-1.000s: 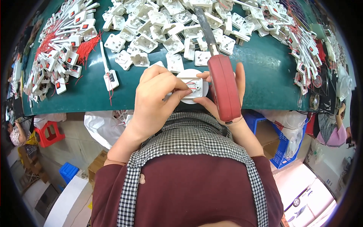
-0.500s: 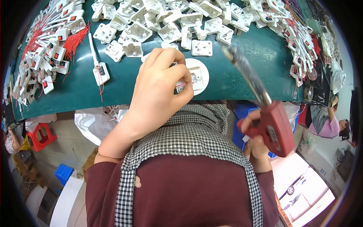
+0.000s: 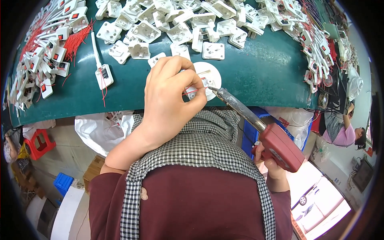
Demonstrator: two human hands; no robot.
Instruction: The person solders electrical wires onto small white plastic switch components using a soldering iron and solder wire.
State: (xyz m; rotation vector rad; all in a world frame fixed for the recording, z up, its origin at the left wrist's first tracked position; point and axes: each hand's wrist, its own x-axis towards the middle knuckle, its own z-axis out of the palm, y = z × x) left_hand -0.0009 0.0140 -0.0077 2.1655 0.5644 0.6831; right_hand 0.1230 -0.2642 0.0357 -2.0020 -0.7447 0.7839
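My left hand [image 3: 172, 90] pinches a thin red wire [image 3: 191, 92] between thumb and fingers. Its wire end lies over a white round base [image 3: 216, 77] near the table's front edge. A small white plug part is on that base, mostly hidden by my fingers. My right hand [image 3: 270, 163] is wrapped around the red handle of a soldering iron [image 3: 282, 147]. From there the metal shaft slants up and left, and its dark tip is right by my left fingertips at the wire end. I cannot tell whether it touches.
Many white plug housings [image 3: 180, 33] are heaped at the back. A white handle with a black switch [image 3: 105, 76] lies left, beside piled handles with red wires [image 3: 46, 68]. More assemblies [image 3: 314, 52] lie right. Below are a white bag [image 3: 94, 134] and a blue crate [image 3: 251, 134].
The soldering iron has swung left and down; its tip, raised above the table before, is now by my left fingertips. My left hand stays nearly in place, still pinching the red wire.
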